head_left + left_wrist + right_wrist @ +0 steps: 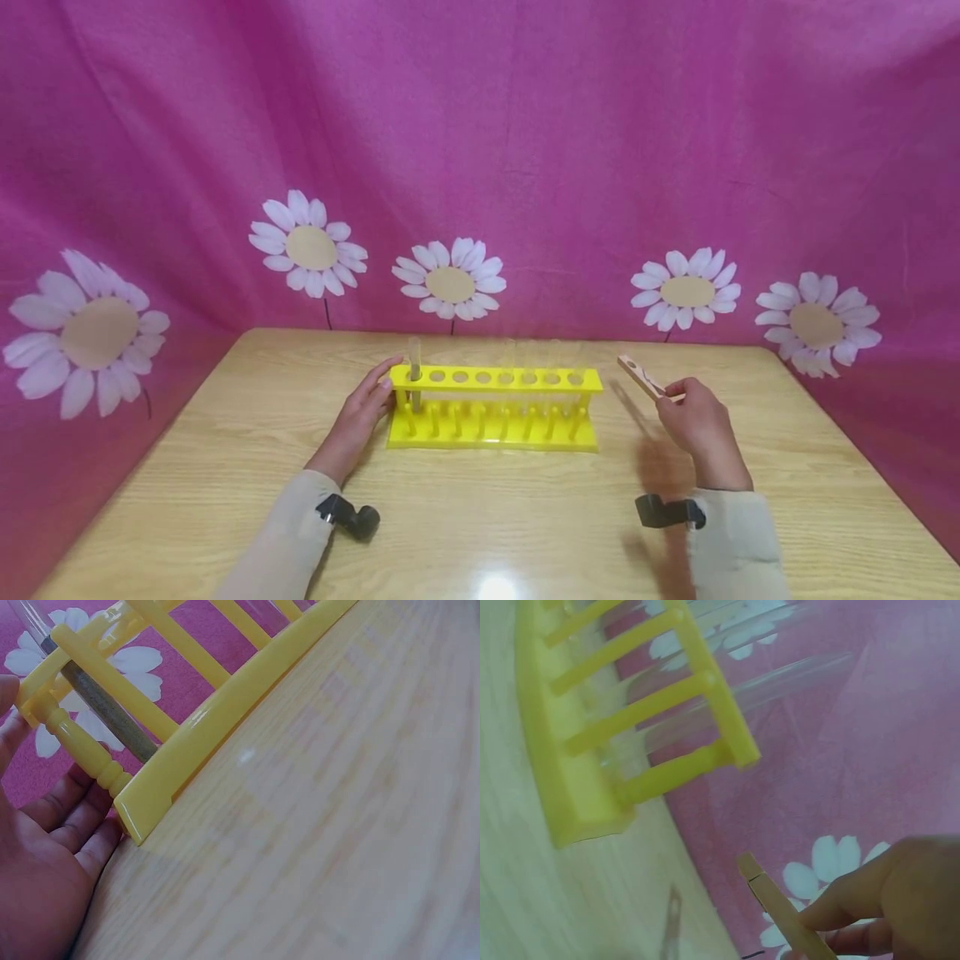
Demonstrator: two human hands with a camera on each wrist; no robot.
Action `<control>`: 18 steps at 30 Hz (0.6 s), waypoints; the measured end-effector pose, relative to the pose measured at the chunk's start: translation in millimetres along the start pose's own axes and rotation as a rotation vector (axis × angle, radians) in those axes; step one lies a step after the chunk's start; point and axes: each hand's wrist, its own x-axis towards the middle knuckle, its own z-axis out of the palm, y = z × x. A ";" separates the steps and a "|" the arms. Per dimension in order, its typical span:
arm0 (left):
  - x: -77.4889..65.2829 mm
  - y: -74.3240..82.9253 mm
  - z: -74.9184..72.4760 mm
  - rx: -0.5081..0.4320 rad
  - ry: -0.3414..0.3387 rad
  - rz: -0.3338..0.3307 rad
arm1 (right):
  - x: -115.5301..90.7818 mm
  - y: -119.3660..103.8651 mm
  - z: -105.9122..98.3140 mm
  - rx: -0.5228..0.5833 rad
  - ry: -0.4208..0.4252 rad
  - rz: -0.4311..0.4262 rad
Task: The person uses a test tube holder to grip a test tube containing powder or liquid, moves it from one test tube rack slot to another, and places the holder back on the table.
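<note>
A yellow test tube rack (pixel 495 443) stands on the table. My left hand (pixel 360 417) holds its left end, thumb by the top plate and fingers reaching behind the end post (pixel 79 750). In the leftmost hole stands a test tube (pixel 416 354) with dark grey contents in its lower part. Several clear test tubes (pixel 780 681) fill the holes toward the right end. To the right of the rack, my right hand (pixel 697 421) pinches a wooden test tube holder (pixel 637 375) between thumb and fingers. The holder is raised above the table, its tip angled toward the rack.
The wooden table (pixel 450 525) ends at a pink curtain (pixel 480 167) printed with white flowers, which rises behind it and along both sides. Upright yellow pegs (pixel 481 421) line the rack's base in front of the tubes.
</note>
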 end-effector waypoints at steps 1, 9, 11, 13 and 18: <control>0.1 0.2 0.0 0.000 -0.001 0.006 | 0.9 1.1 1.0 -0.004 -0.009 -0.002; 0.1 3.3 0.9 0.020 0.003 0.027 | 6.0 8.2 9.3 -0.008 -0.088 0.017; 0.0 2.5 1.0 0.018 0.007 0.025 | 5.8 9.3 10.3 -0.013 -0.091 0.022; 0.0 1.6 1.2 0.017 0.008 0.025 | 5.7 10.4 10.9 -0.016 -0.090 0.025; -0.3 -0.3 1.3 0.019 0.010 0.027 | 5.5 12.2 11.2 -0.035 -0.101 0.024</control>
